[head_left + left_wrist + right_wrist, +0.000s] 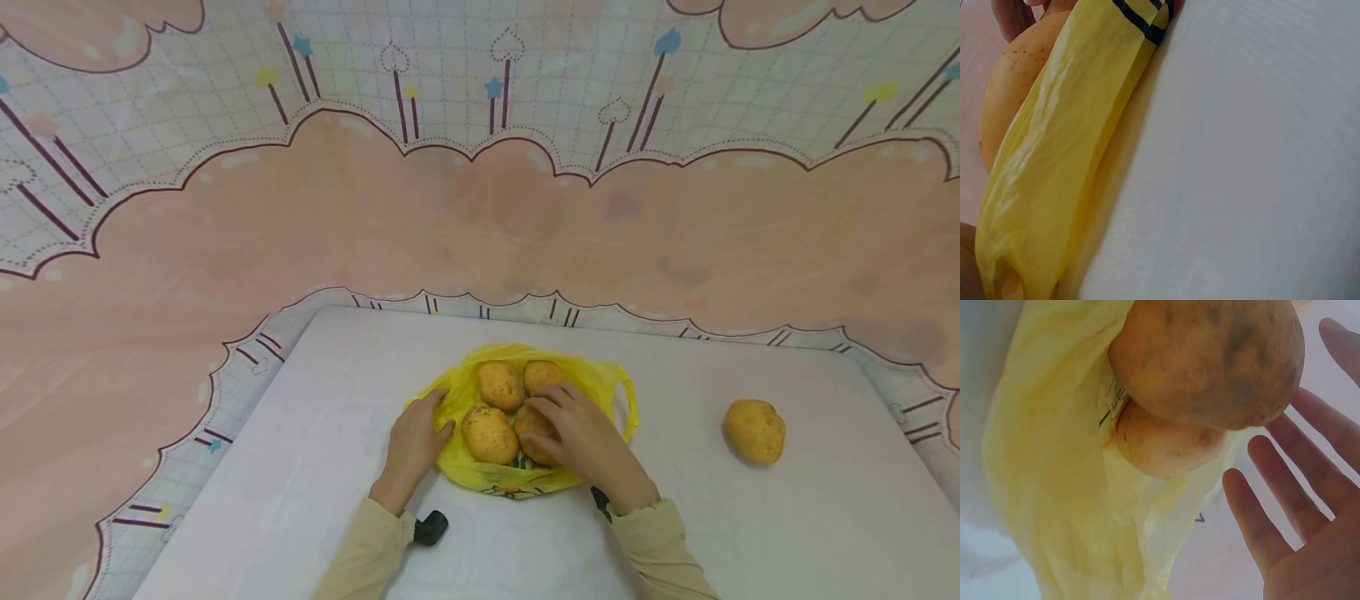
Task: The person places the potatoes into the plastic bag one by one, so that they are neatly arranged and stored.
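Observation:
Several potatoes lie together on a spread yellow plastic bag (480, 477) on the table, among them a front-left potato (490, 434). My left hand (412, 442) rests at the bag's left edge, thumb apart from the fingers. In the left wrist view, the bag's yellow side (1066, 144) stands up beside a potato (1019, 87). Over the front-right potato (534, 427) is my right hand (581, 429), partly hiding it. The right wrist view has the right hand (1310, 550) with fingers spread and fairly straight, fingertips right at a large potato (1204, 356).
Another potato (754, 432) lies alone on the white table (817, 517), to the right of the bag. The bag's handle loop (632, 408) sticks out on its right. Behind the table hangs a patterned cloth (480, 225).

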The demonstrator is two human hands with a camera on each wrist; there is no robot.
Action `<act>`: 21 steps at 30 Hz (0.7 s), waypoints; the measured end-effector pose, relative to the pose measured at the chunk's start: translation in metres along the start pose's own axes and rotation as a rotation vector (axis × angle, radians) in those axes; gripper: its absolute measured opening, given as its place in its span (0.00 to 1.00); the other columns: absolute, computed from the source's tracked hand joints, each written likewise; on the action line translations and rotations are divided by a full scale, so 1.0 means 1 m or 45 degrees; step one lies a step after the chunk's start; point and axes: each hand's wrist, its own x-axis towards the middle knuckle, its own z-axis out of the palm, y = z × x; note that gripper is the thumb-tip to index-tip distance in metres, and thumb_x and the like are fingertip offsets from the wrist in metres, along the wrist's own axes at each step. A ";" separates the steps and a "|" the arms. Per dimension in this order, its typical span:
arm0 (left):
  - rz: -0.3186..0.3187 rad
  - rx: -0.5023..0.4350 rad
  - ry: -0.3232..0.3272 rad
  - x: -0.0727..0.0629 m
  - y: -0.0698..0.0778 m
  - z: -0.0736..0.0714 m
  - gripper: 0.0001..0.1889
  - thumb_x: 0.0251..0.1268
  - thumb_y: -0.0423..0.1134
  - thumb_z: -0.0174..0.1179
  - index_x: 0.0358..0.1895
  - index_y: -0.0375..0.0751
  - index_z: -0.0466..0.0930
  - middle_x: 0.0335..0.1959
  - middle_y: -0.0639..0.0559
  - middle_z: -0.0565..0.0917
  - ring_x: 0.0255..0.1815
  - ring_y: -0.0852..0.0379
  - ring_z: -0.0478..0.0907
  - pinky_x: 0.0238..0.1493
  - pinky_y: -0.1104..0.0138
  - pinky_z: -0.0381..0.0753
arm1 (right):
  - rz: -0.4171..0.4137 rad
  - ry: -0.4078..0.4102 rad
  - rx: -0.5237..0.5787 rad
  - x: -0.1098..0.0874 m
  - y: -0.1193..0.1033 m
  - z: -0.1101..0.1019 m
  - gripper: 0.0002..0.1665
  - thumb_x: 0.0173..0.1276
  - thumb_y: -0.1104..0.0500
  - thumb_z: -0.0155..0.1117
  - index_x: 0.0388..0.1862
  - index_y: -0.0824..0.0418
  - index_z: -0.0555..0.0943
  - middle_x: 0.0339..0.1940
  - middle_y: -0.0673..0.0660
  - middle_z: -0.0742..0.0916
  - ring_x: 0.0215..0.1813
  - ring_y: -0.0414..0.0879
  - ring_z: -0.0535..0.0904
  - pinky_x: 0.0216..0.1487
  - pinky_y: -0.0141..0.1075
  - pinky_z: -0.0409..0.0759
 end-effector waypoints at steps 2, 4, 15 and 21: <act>0.001 0.000 0.003 0.000 0.000 0.000 0.26 0.62 0.36 0.68 0.63 0.35 0.75 0.57 0.40 0.82 0.55 0.41 0.80 0.56 0.50 0.79 | 0.020 -0.004 -0.010 -0.001 0.001 -0.002 0.27 0.61 0.45 0.73 0.55 0.60 0.84 0.54 0.55 0.84 0.57 0.51 0.78 0.60 0.45 0.79; 0.001 0.002 0.003 0.000 0.000 0.000 0.26 0.62 0.37 0.68 0.63 0.35 0.75 0.57 0.39 0.82 0.55 0.41 0.80 0.56 0.50 0.79 | 0.038 -0.011 -0.019 -0.003 0.003 -0.004 0.27 0.62 0.46 0.73 0.55 0.60 0.84 0.55 0.55 0.84 0.58 0.51 0.78 0.61 0.46 0.79; -0.010 -0.006 -0.004 0.000 0.000 0.000 0.26 0.62 0.36 0.68 0.63 0.35 0.75 0.57 0.39 0.82 0.55 0.41 0.79 0.55 0.49 0.79 | 0.073 0.008 -0.068 -0.016 0.019 -0.015 0.26 0.62 0.47 0.73 0.55 0.59 0.83 0.54 0.55 0.84 0.58 0.51 0.78 0.60 0.47 0.79; -0.010 -0.012 -0.008 0.000 0.001 0.000 0.26 0.62 0.36 0.68 0.63 0.35 0.75 0.57 0.39 0.82 0.55 0.40 0.80 0.55 0.49 0.79 | 0.163 -0.041 -0.094 -0.026 0.026 -0.021 0.28 0.63 0.46 0.73 0.55 0.61 0.83 0.55 0.56 0.84 0.59 0.52 0.77 0.61 0.48 0.79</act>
